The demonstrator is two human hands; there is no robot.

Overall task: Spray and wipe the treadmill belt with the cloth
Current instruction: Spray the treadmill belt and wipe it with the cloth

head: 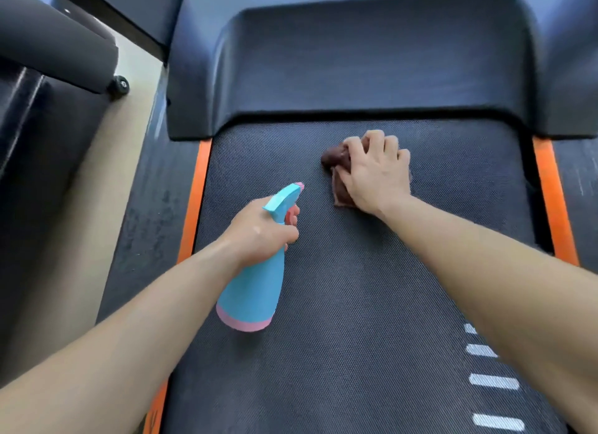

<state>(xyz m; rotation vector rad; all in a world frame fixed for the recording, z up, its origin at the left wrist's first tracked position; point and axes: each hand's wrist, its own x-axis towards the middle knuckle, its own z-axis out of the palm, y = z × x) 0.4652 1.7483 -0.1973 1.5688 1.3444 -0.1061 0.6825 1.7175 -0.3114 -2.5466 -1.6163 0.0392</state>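
The dark textured treadmill belt (pixel 356 304) fills the middle of the head view. My right hand (pixel 375 171) presses flat on a brown cloth (pixel 335 156) near the belt's far end, just before the motor cover; most of the cloth is hidden under the palm. My left hand (pixel 259 233) grips the neck of a blue spray bottle (pixel 255 291) with a pink base, held above the belt's left half. Its nozzle points up and right toward the cloth, and a finger rests on the trigger.
A dark grey motor cover (pixel 372 61) rises at the belt's far end. Orange strips (pixel 197 190) run along both belt edges beside dark side rails. White dashes (pixel 492 382) mark the belt at lower right. Another machine's black frame (pixel 48 45) stands to the left.
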